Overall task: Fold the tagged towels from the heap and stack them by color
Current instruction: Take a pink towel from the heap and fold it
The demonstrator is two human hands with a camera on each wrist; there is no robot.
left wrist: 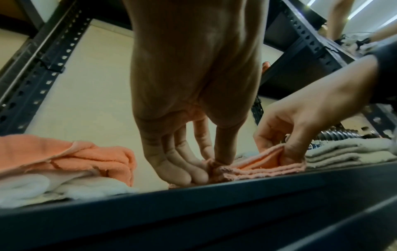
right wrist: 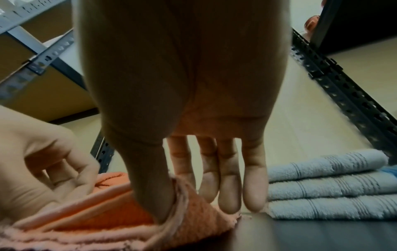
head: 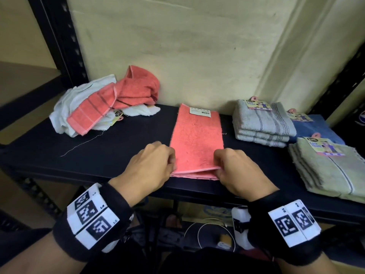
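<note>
A coral towel (head: 196,139), folded lengthwise into a narrow strip, lies flat on the dark shelf (head: 122,143), its long axis running from the front edge toward the wall. A white barcode tag (head: 200,111) sits at its far end.

The left hand (head: 150,167) is at the near left corner of the strip. Its grip is a pinch: in the left wrist view the thumb and fingertips (left wrist: 193,176) close on the bunched layered corner. The right hand (head: 237,171) is at the near right corner. Its thumb is tucked between the layers and lifts the top layer's edge; the fingers (right wrist: 253,186) hang nearly straight behind the cloth, and the index finger appears to press the layer against the thumb, though the wrist view is blurred there.

The heap (head: 106,107) of unfolded coral and white towels rests at the shelf's rear left, well apart from the strip. To the right stand three folded stacks: a grey stack (head: 262,125) just beside the strip, a blue stack (head: 314,127) behind, and a pale green stack (head: 331,171) at the front right. Each stack carries a printed tag on top.
</note>
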